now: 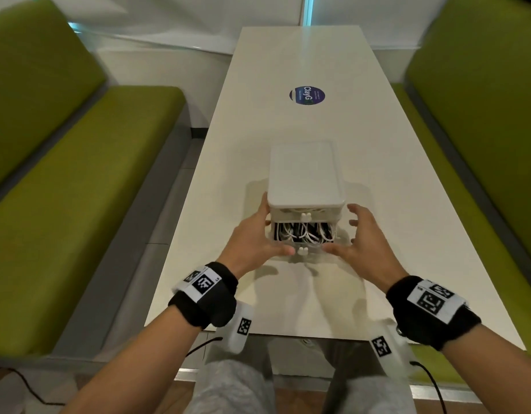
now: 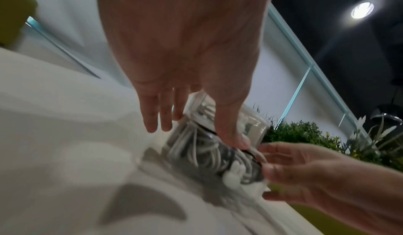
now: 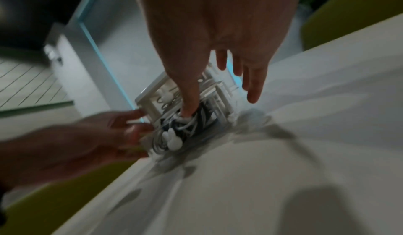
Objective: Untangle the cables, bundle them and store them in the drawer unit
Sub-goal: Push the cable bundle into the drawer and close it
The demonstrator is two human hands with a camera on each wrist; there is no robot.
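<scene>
A white drawer unit (image 1: pixel 306 177) stands in the middle of the table. Its lower drawer (image 1: pixel 310 249) is pulled partly out and holds white and black cables (image 1: pixel 303 233) (image 2: pixel 202 154) (image 3: pixel 174 128). The upper drawer, with its small white knob (image 1: pixel 305 216), is pushed in. My left hand (image 1: pixel 271 231) (image 2: pixel 196 133) lies along the unit's left side with straight fingers, its thumb on the lower drawer's front rim. My right hand (image 1: pixel 348 234) (image 3: pixel 220 104) has its thumb on the front rim at the right. Its fingers are spread beside the unit, apart from it.
The long white table (image 1: pixel 303 70) carries a round blue sticker (image 1: pixel 307 95) beyond the unit. Green benches run along the left (image 1: pixel 64 204) and the right (image 1: pixel 482 115). The table's near edge (image 1: pixel 288 334) is just below my wrists.
</scene>
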